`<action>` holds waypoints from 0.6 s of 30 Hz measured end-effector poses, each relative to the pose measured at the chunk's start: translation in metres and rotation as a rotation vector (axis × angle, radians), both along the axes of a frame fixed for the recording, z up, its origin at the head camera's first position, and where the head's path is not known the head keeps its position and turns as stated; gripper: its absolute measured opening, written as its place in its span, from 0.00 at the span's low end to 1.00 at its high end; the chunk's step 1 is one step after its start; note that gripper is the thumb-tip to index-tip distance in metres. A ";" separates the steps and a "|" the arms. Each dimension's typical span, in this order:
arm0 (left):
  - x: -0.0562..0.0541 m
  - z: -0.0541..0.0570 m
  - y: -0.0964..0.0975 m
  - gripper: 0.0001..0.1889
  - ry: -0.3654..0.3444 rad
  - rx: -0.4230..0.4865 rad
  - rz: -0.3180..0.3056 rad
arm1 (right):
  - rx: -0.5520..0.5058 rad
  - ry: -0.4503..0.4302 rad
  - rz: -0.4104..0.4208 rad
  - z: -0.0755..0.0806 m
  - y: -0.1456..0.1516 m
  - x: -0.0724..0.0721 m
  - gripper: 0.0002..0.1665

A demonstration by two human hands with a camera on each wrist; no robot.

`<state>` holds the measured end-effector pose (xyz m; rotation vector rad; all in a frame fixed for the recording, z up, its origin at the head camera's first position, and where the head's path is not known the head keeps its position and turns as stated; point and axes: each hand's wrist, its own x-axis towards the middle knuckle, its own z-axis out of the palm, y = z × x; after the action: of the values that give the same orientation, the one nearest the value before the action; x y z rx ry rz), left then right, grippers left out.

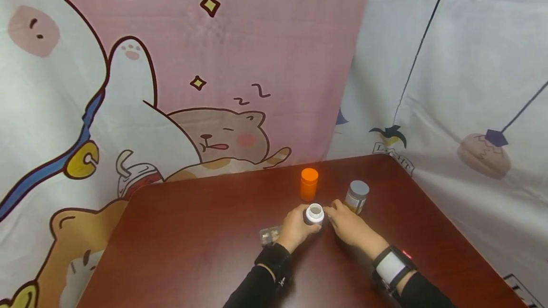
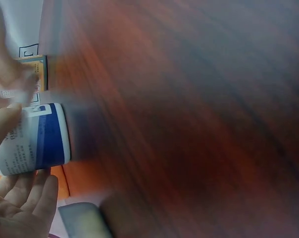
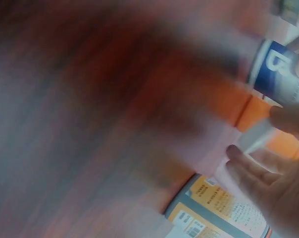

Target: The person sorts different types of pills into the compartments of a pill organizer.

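My left hand (image 1: 297, 225) grips a white bottle (image 1: 315, 214) with a blue band on its label, its uncapped mouth facing up. In the left wrist view the fingers of that hand curl round the bottle (image 2: 35, 141). Just to the right of it is my right hand (image 1: 348, 225). A small white cap (image 3: 257, 135) is pinched between its thumb and fingers in the right wrist view, partly blurred. Beside my left wrist lies a small clear pill case (image 1: 269, 235) with pale pieces in its compartments, partly covered by the hand.
An orange bottle (image 1: 308, 185) with an orange lid stands behind the hands. A grey-lidded bottle (image 1: 357, 196) with a yellow label is beyond the right hand, partly hidden by it. The dark red table (image 1: 192, 222) meets a printed cloth (image 1: 274, 51) at its far edge.
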<state>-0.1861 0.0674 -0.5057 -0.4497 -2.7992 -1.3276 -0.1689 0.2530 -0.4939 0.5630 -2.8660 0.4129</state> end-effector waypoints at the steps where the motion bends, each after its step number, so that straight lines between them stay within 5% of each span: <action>1: 0.000 0.000 0.000 0.31 0.002 0.002 -0.001 | -0.069 -0.021 -0.019 0.003 -0.002 -0.002 0.15; 10: -0.004 -0.004 -0.001 0.31 -0.014 0.008 -0.010 | -0.616 -0.054 -0.142 0.030 -0.017 -0.015 0.09; 18: -0.004 -0.001 -0.003 0.31 -0.063 -0.006 -0.023 | -0.742 -0.166 -0.153 0.027 -0.024 -0.014 0.11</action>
<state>-0.1906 0.0646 -0.5067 -0.4504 -2.8578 -1.3614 -0.1829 0.2289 -0.4670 0.1722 -2.5789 1.4486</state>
